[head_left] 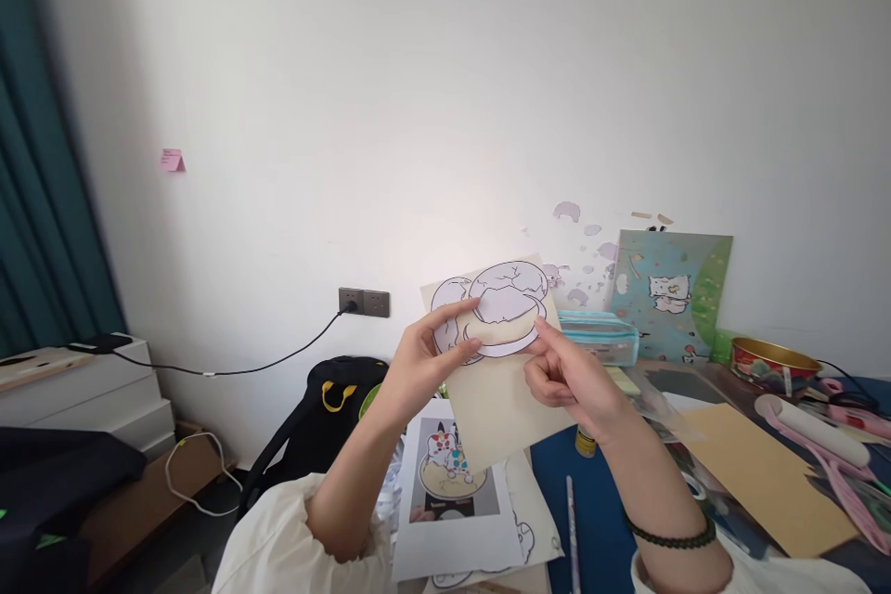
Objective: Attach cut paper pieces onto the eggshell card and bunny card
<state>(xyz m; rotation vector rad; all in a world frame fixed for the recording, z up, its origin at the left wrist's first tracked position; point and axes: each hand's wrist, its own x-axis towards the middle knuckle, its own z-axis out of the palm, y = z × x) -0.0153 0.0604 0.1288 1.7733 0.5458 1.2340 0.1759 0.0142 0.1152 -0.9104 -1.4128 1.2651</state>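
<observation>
White paper cutouts point(511, 277) with black outlines, drawn like cracked eggshells, are held up in front of a cream sheet of paper point(511, 399). My left hand point(428, 353) grips them from the left, its thumb and index finger on the front. A thin crescent-shaped paper strip point(511, 348) crosses the lower part of the cutouts. At its right end, my right hand point(571, 380) pinches the strip with the index fingertip in front; its thumb is hidden. Below lies a printed picture point(456, 473) of an egg with colourful figures.
A pencil point(572, 529) lies on the blue mat point(549, 473) near a small yellow-labelled jar point(586, 442). To the right are tan card point(766, 473), a pink tape roller point(818, 445) and a round tin point(772, 362). A painted board point(706, 269) leans on the wall; a black backpack point(327, 418) stands left.
</observation>
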